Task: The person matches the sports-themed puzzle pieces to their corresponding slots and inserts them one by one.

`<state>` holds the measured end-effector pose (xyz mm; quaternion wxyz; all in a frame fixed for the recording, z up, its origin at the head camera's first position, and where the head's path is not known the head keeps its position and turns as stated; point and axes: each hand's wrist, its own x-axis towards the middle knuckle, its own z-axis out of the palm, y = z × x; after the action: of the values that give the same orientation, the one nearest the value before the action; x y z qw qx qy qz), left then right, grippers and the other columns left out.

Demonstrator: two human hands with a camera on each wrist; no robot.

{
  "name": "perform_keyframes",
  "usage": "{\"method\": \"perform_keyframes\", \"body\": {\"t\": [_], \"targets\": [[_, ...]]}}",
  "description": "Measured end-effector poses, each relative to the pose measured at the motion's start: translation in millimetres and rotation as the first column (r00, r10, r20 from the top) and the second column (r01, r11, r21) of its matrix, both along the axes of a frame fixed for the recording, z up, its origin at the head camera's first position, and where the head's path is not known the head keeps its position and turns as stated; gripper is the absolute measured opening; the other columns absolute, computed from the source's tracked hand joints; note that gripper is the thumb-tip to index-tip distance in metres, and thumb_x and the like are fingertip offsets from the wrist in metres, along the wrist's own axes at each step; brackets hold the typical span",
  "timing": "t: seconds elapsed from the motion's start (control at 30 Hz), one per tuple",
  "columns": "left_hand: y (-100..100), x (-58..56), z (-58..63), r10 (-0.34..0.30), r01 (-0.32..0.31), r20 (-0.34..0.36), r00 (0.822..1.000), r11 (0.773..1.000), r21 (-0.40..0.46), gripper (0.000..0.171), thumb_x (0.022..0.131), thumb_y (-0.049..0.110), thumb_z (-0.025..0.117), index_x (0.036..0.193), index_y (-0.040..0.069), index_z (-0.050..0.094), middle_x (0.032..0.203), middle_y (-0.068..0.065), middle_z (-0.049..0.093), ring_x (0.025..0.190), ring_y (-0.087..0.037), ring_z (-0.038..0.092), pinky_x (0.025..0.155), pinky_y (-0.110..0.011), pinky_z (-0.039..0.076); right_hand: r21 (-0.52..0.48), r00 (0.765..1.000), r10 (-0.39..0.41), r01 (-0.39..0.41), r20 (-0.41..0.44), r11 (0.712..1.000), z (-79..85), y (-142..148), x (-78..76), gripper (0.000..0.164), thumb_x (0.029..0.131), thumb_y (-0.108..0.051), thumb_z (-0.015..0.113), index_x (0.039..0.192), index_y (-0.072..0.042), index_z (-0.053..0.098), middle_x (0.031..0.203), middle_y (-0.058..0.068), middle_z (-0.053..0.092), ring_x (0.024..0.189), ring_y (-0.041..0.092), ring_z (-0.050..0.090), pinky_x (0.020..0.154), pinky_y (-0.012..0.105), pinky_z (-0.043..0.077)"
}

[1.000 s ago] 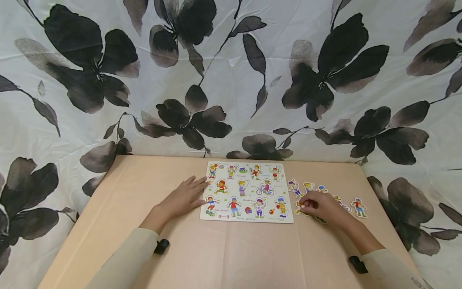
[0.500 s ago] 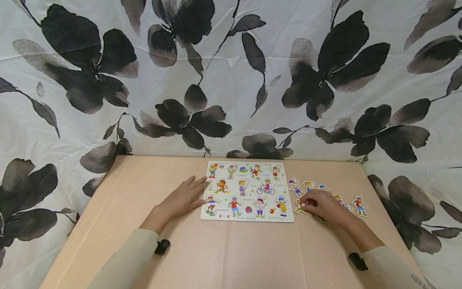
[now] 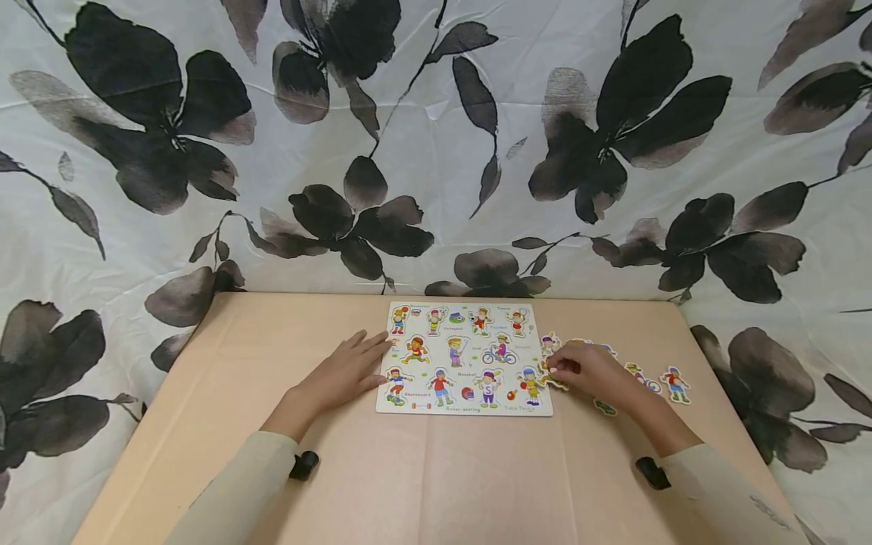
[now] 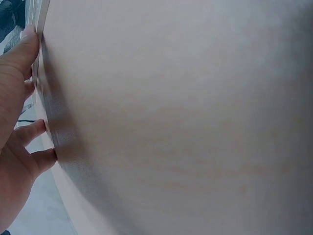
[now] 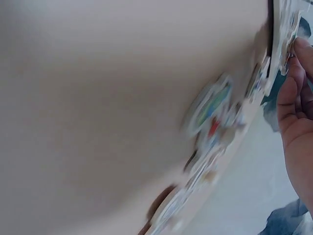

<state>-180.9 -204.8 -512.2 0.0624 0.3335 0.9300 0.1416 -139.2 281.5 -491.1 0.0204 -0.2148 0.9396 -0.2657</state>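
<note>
A white puzzle board [image 3: 390,409] printed with sporty child figures lies flat near the far side of the table. My left hand [image 3: 344,371] rests at the board's left edge, fingers stretched out and the thumb touching that edge. Beyond the board's right edge, my right hand [image 3: 591,371] pinches a small cut-out figure puzzle piece [image 5: 289,46] between thumb and fingers. In the head view the fingers partly hide this piece. The left wrist view shows the thumb [image 4: 24,51] against the board's thin side.
Several loose figure pieces lie right of the board, some behind the right hand; among them are a cyclist piece [image 3: 643,378] and a red-shirted figure piece [image 3: 675,384]. The table [image 3: 477,484] has a peach cover. A floral cloth [image 3: 436,151] hangs behind it.
My right hand has moved left toward the board with the pinched piece, uncovering a green-edged piece below it. The left hand stays at the board's left edge.
</note>
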Motion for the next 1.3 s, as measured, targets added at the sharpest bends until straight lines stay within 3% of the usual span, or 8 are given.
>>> {"method": "perform_keyframes", "body": {"t": [0.13,0.57,1.07,1.3], "targets": [[0,-0.2,-0.3,0.001,-0.001,0.0,1.0,1.0,-0.001,0.069,0.102,0.044,0.062,0.159,0.011,0.041,0.168,-0.01,0.035,0.151,-0.053,0.029,0.121,-0.068,0.029,-0.021,0.999,0.032,-0.032,-0.038,0.999,-0.3,-16,-7.9,0.011,0.087,-0.01,0.083,0.095,-0.015,0.077,0.085,-0.011,0.067,0.075,0.0,0.055,0.065,0.02,0.052],[1,0.9,2.7,0.013,-0.012,0.007,1.0,1.0,-0.008,0.069,0.103,0.046,0.061,0.159,0.013,0.041,0.168,-0.008,0.034,0.152,-0.051,0.028,0.122,-0.066,0.028,-0.026,0.994,0.05,-0.048,0.093,0.999,6.8,-71,-29.8,0.009,0.092,-0.018,0.079,0.1,-0.017,0.077,0.088,-0.009,0.066,0.079,0.006,0.056,0.069,0.021,0.052],[2,-0.8,-0.1,0.026,-0.026,0.014,1.0,1.0,-0.015,0.069,0.103,0.048,0.06,0.159,0.013,0.041,0.168,-0.008,0.034,0.153,-0.05,0.028,0.122,-0.065,0.029,-0.063,0.988,0.138,-0.133,0.07,0.989,3.5,-121,-58.4,0.01,0.094,-0.022,0.078,0.104,-0.018,0.077,0.091,-0.009,0.068,0.08,0.007,0.057,0.071,0.022,0.053],[6,-3.3,2.6,0.036,-0.035,0.013,0.999,0.999,-0.018,0.07,0.102,0.046,0.061,0.159,0.011,0.041,0.168,-0.009,0.034,0.153,-0.05,0.028,0.123,-0.064,0.028,-0.012,0.979,0.198,-0.197,0.048,0.98,6.3,-150,-76.5,0.008,0.096,-0.02,0.076,0.103,-0.016,0.078,0.098,-0.006,0.072,0.082,0.007,0.057,0.074,0.023,0.051]]}}
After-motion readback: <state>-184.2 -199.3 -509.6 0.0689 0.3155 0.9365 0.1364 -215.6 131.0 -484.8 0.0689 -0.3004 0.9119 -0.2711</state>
